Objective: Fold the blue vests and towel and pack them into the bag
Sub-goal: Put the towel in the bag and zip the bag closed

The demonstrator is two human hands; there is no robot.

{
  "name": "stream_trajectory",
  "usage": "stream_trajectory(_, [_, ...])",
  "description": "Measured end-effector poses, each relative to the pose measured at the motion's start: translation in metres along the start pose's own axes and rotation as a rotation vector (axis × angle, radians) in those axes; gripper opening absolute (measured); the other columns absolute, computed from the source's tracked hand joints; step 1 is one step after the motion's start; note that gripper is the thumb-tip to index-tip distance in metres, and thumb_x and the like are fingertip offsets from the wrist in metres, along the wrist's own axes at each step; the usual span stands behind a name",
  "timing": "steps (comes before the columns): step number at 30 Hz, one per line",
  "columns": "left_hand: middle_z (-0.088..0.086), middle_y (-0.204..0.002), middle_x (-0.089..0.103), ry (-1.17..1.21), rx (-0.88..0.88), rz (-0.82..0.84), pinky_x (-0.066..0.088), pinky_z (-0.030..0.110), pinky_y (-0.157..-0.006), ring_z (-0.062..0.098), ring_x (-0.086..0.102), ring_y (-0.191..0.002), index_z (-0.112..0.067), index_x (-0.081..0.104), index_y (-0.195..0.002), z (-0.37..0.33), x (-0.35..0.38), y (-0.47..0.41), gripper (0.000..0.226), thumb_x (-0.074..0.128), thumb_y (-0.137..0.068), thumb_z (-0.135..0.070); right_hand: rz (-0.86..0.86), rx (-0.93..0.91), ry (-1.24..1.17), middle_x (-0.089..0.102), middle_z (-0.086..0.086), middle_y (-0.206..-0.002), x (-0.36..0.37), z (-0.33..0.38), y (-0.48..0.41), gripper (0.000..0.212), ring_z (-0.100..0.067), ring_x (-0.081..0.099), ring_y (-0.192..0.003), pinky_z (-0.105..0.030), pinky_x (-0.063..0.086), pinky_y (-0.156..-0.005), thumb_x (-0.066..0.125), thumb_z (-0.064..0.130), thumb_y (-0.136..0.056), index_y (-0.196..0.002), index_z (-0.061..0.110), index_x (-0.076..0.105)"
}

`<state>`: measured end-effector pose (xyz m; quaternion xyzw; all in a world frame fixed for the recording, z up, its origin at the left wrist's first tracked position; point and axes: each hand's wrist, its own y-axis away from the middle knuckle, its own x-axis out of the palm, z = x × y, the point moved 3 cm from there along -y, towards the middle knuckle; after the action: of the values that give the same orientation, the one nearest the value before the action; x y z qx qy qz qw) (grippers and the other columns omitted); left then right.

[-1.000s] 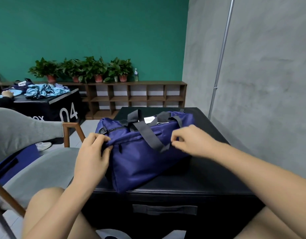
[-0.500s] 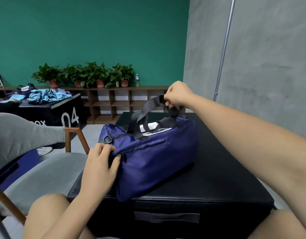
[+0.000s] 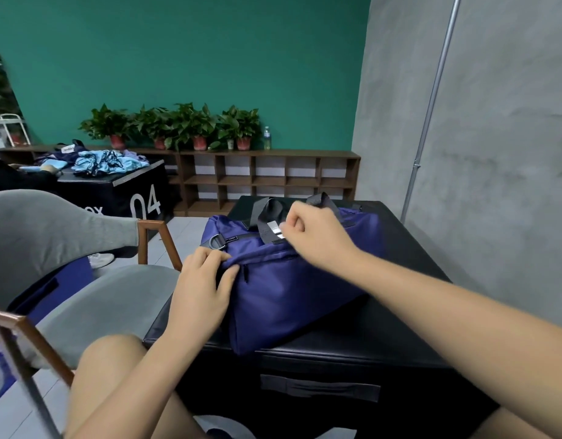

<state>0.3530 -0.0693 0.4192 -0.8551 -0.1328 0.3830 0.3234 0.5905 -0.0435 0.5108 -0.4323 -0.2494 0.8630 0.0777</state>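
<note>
1. On the left part of the black tabletop (image 3: 400,327) lies the navy bag (image 3: 292,293), one end near the front-left corner and the other toward the far edge.
2. At the bag's near-left end, the left hand (image 3: 200,286) grips a ridge of fabric along the top, pinched between thumb and curled fingers just below a metal D-ring (image 3: 217,242).
3. Over the middle of the bag's top, the right hand (image 3: 317,236) is curled into a loose fist beside the black straps (image 3: 267,213) and a white label (image 3: 273,228). Whether it pinches anything cannot be told.
4. Beyond the tabletop's left edge stand a grey chair (image 3: 108,299) and a second black box (image 3: 137,198) carrying a heap of light blue clothes (image 3: 108,163).
5. Past the far edge, a wooden shelf (image 3: 267,179) carries potted plants (image 3: 191,125).
</note>
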Motion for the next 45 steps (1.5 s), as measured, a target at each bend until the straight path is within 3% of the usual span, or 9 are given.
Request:
stream_trajectory(5, [-0.008, -0.107, 0.053, 0.024, -0.035, 0.003, 0.044, 0.035, -0.089, 0.019, 0.052, -0.105, -0.021, 0.063, -0.099, 0.000, 0.001, 0.000, 0.011, 0.059, -0.106, -0.029, 0.188, -0.043, 0.207, 0.069, 0.007, -0.074, 0.046, 0.015, 0.055, 0.038, -0.021, 0.065, -0.083, -0.040, 0.055, -0.078, 0.058, 0.058, -0.096, -0.077, 0.024, 0.061])
stream_trajectory(9, [-0.009, -0.105, 0.053, 0.039, -0.066, -0.003, 0.043, 0.033, -0.086, 0.015, 0.051, -0.103, -0.020, 0.061, -0.098, -0.005, 0.001, 0.000, 0.016, 0.055, -0.108, -0.032, 0.150, -0.054, 0.195, 0.070, 0.009, -0.079, 0.073, 0.020, 0.062, 0.044, -0.019, 0.065, -0.089, -0.041, 0.054, -0.081, 0.057, 0.071, -0.093, -0.088, 0.029, 0.066])
stream_trajectory(19, [-0.009, -0.101, 0.052, 0.044, -0.055, -0.018, 0.041, 0.032, -0.081, 0.016, 0.052, -0.097, -0.020, 0.060, -0.095, -0.004, 0.000, 0.003, 0.014, 0.058, -0.107, -0.028, 0.061, -0.069, 0.096, 0.067, 0.004, -0.070, 0.082, 0.013, 0.062, 0.031, -0.025, 0.063, -0.077, -0.044, 0.053, -0.073, 0.054, 0.050, -0.104, -0.088, 0.025, 0.064])
stream_trajectory(25, [-0.011, -0.099, 0.050, 0.043, -0.056, -0.031, 0.040, 0.032, -0.080, 0.017, 0.053, -0.095, -0.020, 0.061, -0.097, 0.000, -0.003, 0.003, 0.013, 0.059, -0.107, -0.027, -0.036, 0.049, 0.147, 0.064, -0.001, -0.065, 0.039, -0.045, 0.056, 0.034, -0.036, 0.059, -0.071, -0.045, 0.054, -0.070, 0.060, 0.042, -0.099, -0.077, 0.017, 0.056])
stream_trajectory(28, [-0.012, -0.099, 0.050, 0.038, -0.047, -0.035, 0.039, 0.032, -0.080, 0.017, 0.052, -0.094, -0.021, 0.061, -0.096, 0.000, -0.003, 0.004, 0.012, 0.060, -0.107, -0.028, -0.083, 0.103, 0.153, 0.060, 0.004, -0.059, 0.009, -0.081, 0.053, 0.035, -0.029, 0.060, -0.069, -0.043, 0.055, -0.069, 0.062, 0.045, -0.099, -0.075, 0.021, 0.056])
stream_trajectory(33, [-0.010, -0.103, 0.054, 0.034, -0.055, -0.041, 0.044, 0.035, -0.083, 0.020, 0.056, -0.098, -0.021, 0.066, -0.102, -0.002, 0.001, 0.002, 0.009, 0.062, -0.105, -0.029, -0.057, -0.004, 0.268, 0.062, 0.008, -0.060, -0.009, -0.102, 0.054, 0.029, -0.019, 0.060, -0.065, -0.037, 0.049, -0.063, 0.057, 0.049, -0.104, -0.085, 0.027, 0.054])
stream_trajectory(39, [-0.011, -0.110, 0.056, 0.073, -0.046, -0.079, 0.046, 0.033, -0.085, 0.016, 0.058, -0.104, -0.026, 0.070, -0.112, -0.005, -0.006, 0.013, 0.017, 0.075, -0.097, -0.023, -0.145, 0.241, 0.205, 0.065, 0.006, -0.067, -0.035, -0.160, 0.036, 0.025, -0.024, 0.064, -0.073, -0.042, 0.054, -0.069, 0.063, 0.046, -0.101, -0.085, 0.028, 0.054])
stream_trajectory(45, [-0.009, -0.111, 0.050, 0.150, -0.043, -0.171, 0.039, 0.007, -0.081, 0.004, 0.058, -0.096, -0.028, 0.065, -0.118, -0.018, -0.017, 0.029, 0.036, 0.082, -0.090, -0.015, -0.204, 0.533, -0.024, 0.071, 0.001, -0.080, -0.051, -0.224, 0.031, 0.034, -0.021, 0.069, -0.078, -0.036, 0.052, -0.071, 0.077, 0.058, -0.087, -0.093, 0.028, 0.060])
